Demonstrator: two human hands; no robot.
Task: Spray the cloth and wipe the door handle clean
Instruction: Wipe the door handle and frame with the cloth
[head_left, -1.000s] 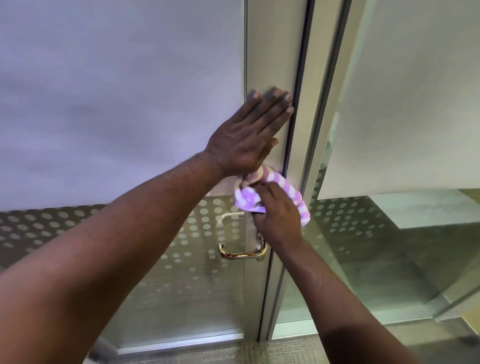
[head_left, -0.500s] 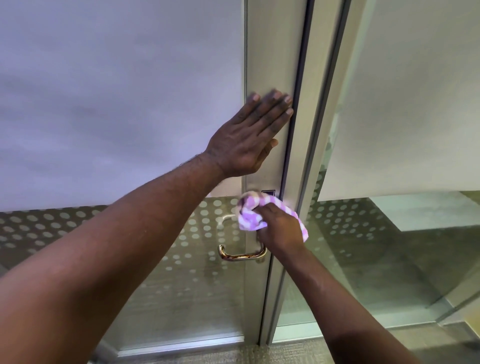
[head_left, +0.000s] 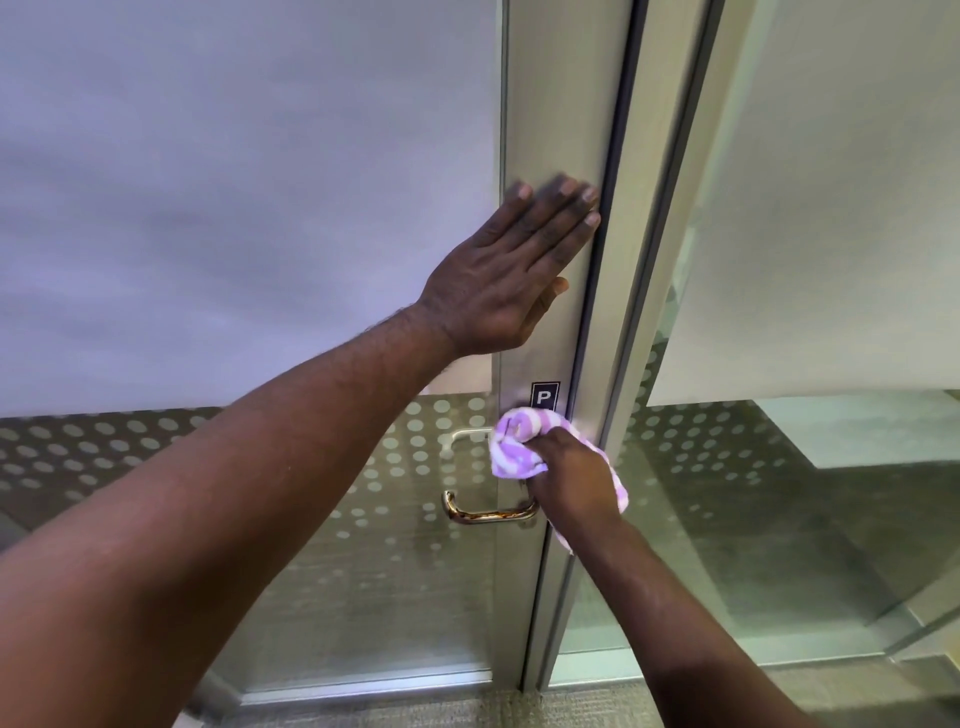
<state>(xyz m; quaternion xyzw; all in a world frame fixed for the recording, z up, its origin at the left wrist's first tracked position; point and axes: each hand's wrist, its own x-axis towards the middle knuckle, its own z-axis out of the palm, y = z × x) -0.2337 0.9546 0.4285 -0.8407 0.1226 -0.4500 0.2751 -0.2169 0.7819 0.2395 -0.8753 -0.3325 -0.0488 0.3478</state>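
A purple-and-white striped cloth (head_left: 517, 441) is bunched in my right hand (head_left: 571, 478), which presses it against the metal door stile just above the gold lever handle (head_left: 488, 513). The handle's right end is hidden behind my hand. My left hand (head_left: 511, 270) lies flat, fingers together and stretched out, against the same stile higher up, holding nothing. No spray bottle is in view.
The glass door (head_left: 249, 208) has a frosted upper panel and a dotted band lower down. A small black "P" sticker (head_left: 544, 396) sits just above the cloth. A fixed glass panel (head_left: 805, 260) stands to the right. Grey carpet (head_left: 415, 714) runs along the bottom.
My right hand has moved the cloth down the stile, from just under my left hand to just above the handle, uncovering the "P" sticker. My left hand stayed in place.
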